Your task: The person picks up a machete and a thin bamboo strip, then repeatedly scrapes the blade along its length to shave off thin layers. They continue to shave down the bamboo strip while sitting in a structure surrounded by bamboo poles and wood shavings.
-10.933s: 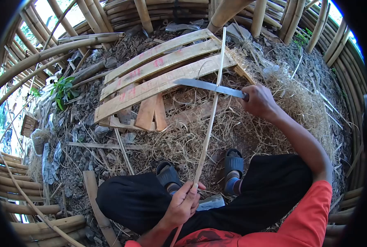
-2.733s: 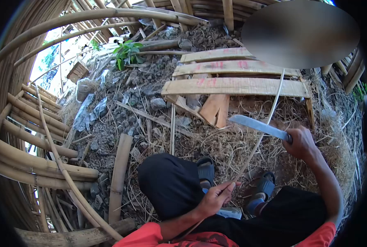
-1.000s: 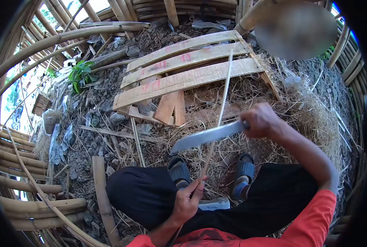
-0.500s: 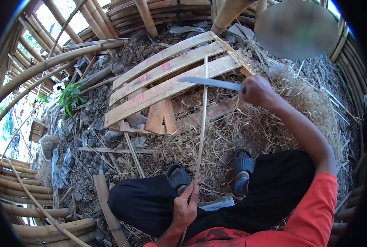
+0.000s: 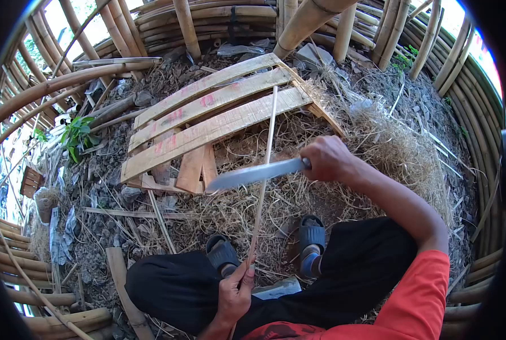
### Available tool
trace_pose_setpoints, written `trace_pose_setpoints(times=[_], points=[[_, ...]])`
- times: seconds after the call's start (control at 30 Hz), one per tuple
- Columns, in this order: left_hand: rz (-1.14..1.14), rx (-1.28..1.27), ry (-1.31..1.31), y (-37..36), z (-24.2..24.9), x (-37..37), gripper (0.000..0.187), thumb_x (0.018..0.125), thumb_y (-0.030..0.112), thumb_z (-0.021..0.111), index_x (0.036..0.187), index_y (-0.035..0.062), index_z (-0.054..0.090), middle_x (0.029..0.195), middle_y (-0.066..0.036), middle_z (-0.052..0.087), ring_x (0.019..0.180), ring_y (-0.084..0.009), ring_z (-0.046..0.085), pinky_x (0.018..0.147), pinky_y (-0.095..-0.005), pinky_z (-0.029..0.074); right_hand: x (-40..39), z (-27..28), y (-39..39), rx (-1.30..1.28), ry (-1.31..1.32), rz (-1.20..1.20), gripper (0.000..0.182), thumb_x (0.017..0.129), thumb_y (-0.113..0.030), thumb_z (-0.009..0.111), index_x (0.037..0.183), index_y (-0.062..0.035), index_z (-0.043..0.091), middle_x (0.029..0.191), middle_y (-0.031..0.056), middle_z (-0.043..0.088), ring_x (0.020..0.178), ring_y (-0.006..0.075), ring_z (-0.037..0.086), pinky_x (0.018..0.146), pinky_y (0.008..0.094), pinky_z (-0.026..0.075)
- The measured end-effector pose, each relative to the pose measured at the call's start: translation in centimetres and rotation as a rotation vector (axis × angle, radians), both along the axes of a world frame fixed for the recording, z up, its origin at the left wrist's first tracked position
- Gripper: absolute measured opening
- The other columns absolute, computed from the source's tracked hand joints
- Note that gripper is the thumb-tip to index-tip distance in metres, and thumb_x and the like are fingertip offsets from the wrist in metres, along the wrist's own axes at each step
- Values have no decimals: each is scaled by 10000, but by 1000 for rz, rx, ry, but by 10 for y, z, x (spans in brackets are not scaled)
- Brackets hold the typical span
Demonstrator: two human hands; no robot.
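My left hand (image 5: 234, 296) is closed around the lower part of a long, thin bamboo strip (image 5: 262, 190), near my lap. The strip slants up and away, its far end overlapping the slatted wooden pallet (image 5: 219, 122). In my right hand (image 5: 327, 158) is the handle of a large knife (image 5: 258, 174), its broad blade pointing left. The blade lies across the strip around its middle in this view. Pale curled shavings (image 5: 241, 212) cover the ground beneath the strip and between my sandalled feet.
Loose boards (image 5: 191, 170) lean under the pallet's near side. A bamboo piece (image 5: 125, 289) lies left of my knee, and a grey block (image 5: 276, 289) sits between my legs. Bamboo pole walls (image 5: 457, 96) surround the spot. A green plant (image 5: 78, 136) grows at the left.
My right hand has brought the knife down along the strip toward me, from over the pallet's edge to the strip's middle. My left hand keeps its grip. The view has shifted slightly right.
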State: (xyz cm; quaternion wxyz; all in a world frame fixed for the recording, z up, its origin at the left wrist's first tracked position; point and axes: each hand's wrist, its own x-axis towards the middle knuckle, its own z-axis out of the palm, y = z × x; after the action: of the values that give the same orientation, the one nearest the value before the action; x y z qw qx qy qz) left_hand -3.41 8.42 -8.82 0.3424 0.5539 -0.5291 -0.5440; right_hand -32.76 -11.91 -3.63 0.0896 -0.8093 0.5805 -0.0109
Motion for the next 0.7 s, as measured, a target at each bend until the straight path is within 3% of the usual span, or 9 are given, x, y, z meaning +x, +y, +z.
trace_pose_setpoints(times=[0.13,0.23,0.27,0.37,0.47,0.7], points=[[-36,-94,-90,-1,-1,0,310,972,134,551,1255,13,591,626,-9,534,560,-38,480,507,-224,415,-10,-3,-4,-34,70,14,124,703,-200,649,768,-144,739,621,96,650,560,267,649,580,394,545],[-15,-98,-65,-2,4,-1,312,972,143,554,1253,12,591,618,-10,533,556,-39,484,505,-227,417,-9,-4,-12,56,48,-110,135,709,-217,642,759,-134,736,632,110,653,588,282,656,603,405,548],[12,-51,-21,0,2,-1,321,979,175,551,1240,-9,594,653,59,472,571,-16,408,506,-191,341,-12,0,-13,51,55,-130,161,707,-236,641,752,-111,732,653,136,658,628,308,662,641,415,549],[6,-44,-35,1,2,-1,325,980,178,552,1246,-4,591,648,61,461,566,-17,402,504,-194,341,-29,-9,-19,-28,32,-222,174,705,-237,639,756,-97,729,667,156,660,649,328,662,666,421,548],[-34,-74,-74,0,-1,-1,299,975,142,546,1238,10,600,592,-12,512,541,-37,476,485,-232,402,-40,-10,-20,-53,63,-239,174,705,-238,635,752,-98,727,683,158,664,649,330,662,673,426,549],[-50,-87,-95,-2,4,-1,296,976,160,548,1228,15,604,574,-34,518,510,-63,502,476,-245,411,-37,-7,-27,-69,64,-245,161,713,-222,631,729,-85,715,686,167,662,642,343,660,675,436,554]])
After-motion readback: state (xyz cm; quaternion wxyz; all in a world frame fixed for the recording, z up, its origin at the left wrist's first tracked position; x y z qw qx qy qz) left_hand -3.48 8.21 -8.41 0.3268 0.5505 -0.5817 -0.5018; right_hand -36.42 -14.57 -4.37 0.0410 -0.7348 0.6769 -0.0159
